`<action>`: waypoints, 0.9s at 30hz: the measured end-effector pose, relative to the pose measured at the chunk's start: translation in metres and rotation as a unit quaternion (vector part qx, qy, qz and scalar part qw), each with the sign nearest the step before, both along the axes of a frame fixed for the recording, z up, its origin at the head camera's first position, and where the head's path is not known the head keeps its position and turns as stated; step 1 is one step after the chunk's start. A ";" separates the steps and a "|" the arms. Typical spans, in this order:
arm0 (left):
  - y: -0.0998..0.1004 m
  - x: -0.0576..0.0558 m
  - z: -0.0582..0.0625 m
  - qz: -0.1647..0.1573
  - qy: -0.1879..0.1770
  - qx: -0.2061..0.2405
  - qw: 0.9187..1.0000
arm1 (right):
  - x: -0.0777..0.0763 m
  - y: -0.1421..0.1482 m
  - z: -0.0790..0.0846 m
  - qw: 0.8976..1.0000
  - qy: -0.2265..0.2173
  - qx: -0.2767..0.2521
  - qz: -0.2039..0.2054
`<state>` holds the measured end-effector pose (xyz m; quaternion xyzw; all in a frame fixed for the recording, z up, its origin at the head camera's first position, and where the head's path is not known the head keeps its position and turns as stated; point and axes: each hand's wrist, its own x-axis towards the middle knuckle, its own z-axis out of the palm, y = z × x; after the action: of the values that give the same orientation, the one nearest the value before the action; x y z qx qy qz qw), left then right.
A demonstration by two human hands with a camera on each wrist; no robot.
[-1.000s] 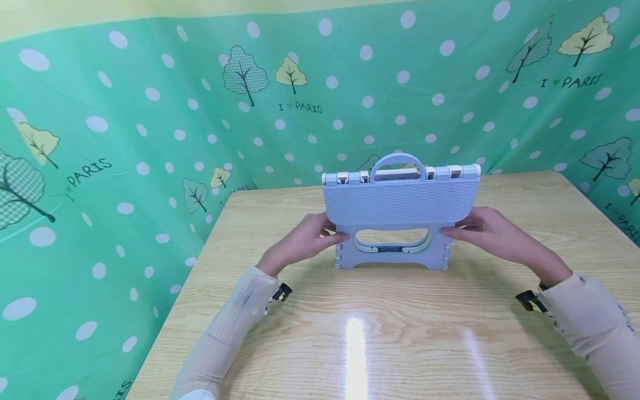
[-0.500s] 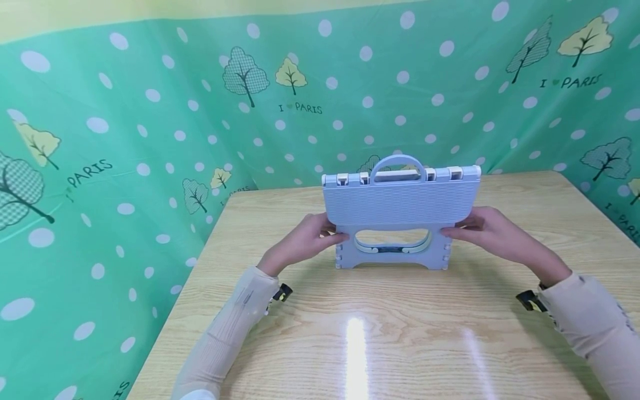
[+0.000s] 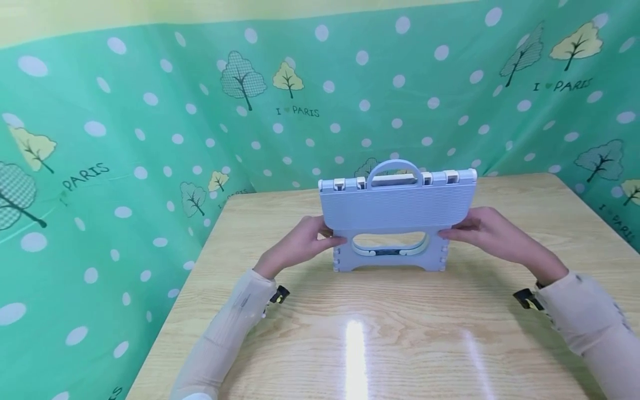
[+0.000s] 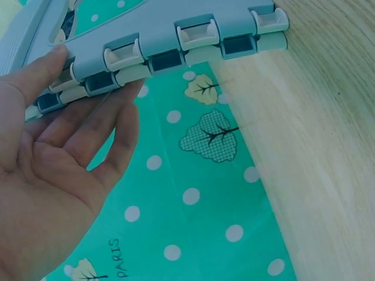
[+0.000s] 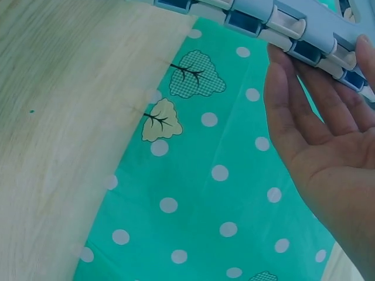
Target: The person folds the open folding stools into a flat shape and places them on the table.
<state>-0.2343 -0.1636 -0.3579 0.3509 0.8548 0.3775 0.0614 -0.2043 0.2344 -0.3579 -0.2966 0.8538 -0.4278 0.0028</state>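
A light blue plastic folding stool (image 3: 395, 208), folded flat, stands upright on the table with its arched carry handle on top. Its textured seat panel covers the upper part, and below that is a leg panel with an oval opening. My left hand (image 3: 305, 244) grips the stool's left side, thumb on the front face and fingers behind. On the opposite side my right hand (image 3: 485, 233) holds it the same way. Hinged edges of the stool (image 4: 170, 50) show close up in the left wrist view, with the fingers behind them. Part of the right fingers is hidden behind the stool.
The wood-grain table (image 3: 300, 333) extends around the stool, with bright light reflections toward the front. A green dotted cloth (image 3: 175, 111) printed with trees hangs behind and to the left. Dark straps with small clips (image 3: 280, 294) sit on both wrists.
The head view has tilted and shifted slightly, so the scene sits a little lower in it. Both hands keep their hold, and the stool stays folded and in place.
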 end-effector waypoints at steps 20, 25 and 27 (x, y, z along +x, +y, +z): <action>0.005 -0.008 -0.017 0.061 -0.048 -0.015 0.997 | -0.005 -0.007 -0.015 0.995 -0.083 0.042 -0.024; 0.005 -0.014 -0.034 0.056 -0.056 -0.050 0.996 | -0.013 -0.010 -0.030 0.990 -0.130 0.051 -0.010; 0.006 -0.016 -0.041 0.052 -0.057 -0.064 0.995 | -0.015 -0.012 -0.037 0.988 -0.142 0.051 -0.011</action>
<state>-0.2500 -0.1573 -0.3991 0.2794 0.8893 0.3442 0.1128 -0.2197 0.2228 -0.3949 -0.2225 0.8688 -0.4213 0.1348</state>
